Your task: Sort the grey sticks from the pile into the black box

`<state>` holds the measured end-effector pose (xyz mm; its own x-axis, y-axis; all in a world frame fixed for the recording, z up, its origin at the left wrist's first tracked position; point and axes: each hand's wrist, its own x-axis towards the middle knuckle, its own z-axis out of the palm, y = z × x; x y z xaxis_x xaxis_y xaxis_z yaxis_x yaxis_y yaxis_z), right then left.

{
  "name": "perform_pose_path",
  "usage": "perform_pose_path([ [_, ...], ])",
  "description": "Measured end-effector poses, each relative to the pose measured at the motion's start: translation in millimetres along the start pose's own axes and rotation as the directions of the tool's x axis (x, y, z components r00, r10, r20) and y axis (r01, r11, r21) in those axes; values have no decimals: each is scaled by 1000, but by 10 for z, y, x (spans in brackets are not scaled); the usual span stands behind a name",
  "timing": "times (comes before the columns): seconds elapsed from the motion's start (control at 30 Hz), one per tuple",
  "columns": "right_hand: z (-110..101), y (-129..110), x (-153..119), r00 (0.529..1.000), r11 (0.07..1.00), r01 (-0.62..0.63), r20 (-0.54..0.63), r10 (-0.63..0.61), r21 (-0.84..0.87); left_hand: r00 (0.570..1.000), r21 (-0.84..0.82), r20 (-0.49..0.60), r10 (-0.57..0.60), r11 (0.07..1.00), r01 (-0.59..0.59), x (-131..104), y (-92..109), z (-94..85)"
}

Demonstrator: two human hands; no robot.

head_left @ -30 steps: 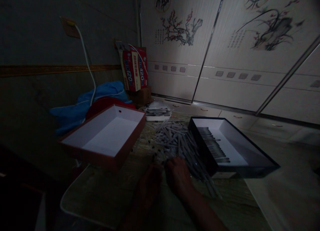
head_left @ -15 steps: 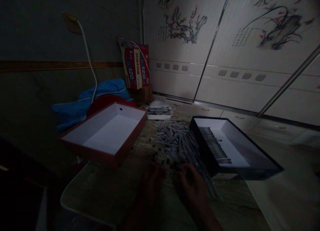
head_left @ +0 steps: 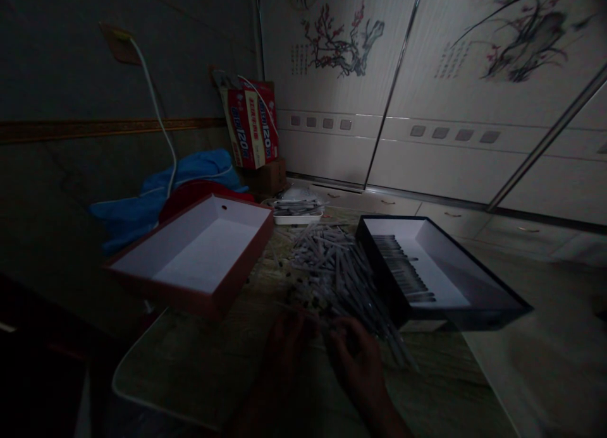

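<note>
- The right hand [head_left: 358, 356] has changed most: one second ago it was palm down, with its back showing, near the left hand [head_left: 283, 342]; now it is turned so that the thumb side is seen, and a wider gap lies between the wrists.
- The right thumb and forefinger are bent toward each other like a ring, with the tips near together; whether they press on something, I cannot tell.
- The left fingers are curled and very dark; their grip I also cannot tell. This hand stays at almost the same place.
- A thin pale stick [head_left: 301, 310] is now visible at the left fingertips, slanting toward the right ones; in the earlier frames I could not see it clearly.
- The pile of sticks [head_left: 332, 255] lies on the table [head_left: 190, 368], just beyond the hands and between the two boxes; it keeps about the same shape as before.
- Small dark pieces [head_left: 288, 275] are scattered at the left edge of this pile.
- In the dark box [head_left: 458, 255], on the right, the row of dark sticks [head_left: 403, 267] looks the same as earlier, with one standing out from the line.
- The reddish box [head_left: 203, 245], on the left, has its white inside facing up, as before.
- Behind the pile, the white tray [head_left: 298, 220] bears more sticks, without visible change.
- The whole view has shifted a little, so everything appears slightly displaced.
</note>
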<state>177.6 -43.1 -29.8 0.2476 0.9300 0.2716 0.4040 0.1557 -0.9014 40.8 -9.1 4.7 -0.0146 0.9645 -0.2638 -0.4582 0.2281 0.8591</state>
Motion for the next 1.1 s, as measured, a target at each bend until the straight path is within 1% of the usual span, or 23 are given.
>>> perform_pose_path([
  [0.2,-24,-45,3,998,998,-61,2,61,16,999,-20,34,-10,1000,10,13,-25,-29],
  [0.33,-1,-24,-2,995,994,-94,21,93,55,999,-27,52,4,1000,-3,30,-65,-65],
  [0.4,13,-1,-1,997,996,-69,33,68,47,997,-15,80,12,1000,-10,30,-81,-78],
  [0.47,22,20,3,1000,1000,-5,20,5,-8,995,17,96,16,1000,-18,20,-85,-77],
  [0.57,20,27,10,997,991,80,5,-80,-108,996,49,81,21,998,-25,0,-70,-54],
  [0.67,2,-17,5,997,988,71,32,-67,-139,997,37,69,21,999,-24,-1,-53,-34],
  [0.73,-11,-62,-6,997,990,50,62,-42,-133,999,11,44,15,1000,-16,8,-51,-34],
  [0.8,-15,-93,-21,995,991,60,92,-49,-121,1000,5,16,15,1000,-15,16,-54,-42],
  [0.93,7,-78,-40,991,985,122,73,-114,-119,999,69,32,41,997,-43,7,-50,-59],
  [1.03,22,-50,-37,992,983,112,79,-101,-145,998,113,54,39,993,-45,-11,-21,-54],
  [1.1,20,-54,-32,991,982,102,98,-87,-160,999,121,48,22,992,-28,-20,4,-43],
])
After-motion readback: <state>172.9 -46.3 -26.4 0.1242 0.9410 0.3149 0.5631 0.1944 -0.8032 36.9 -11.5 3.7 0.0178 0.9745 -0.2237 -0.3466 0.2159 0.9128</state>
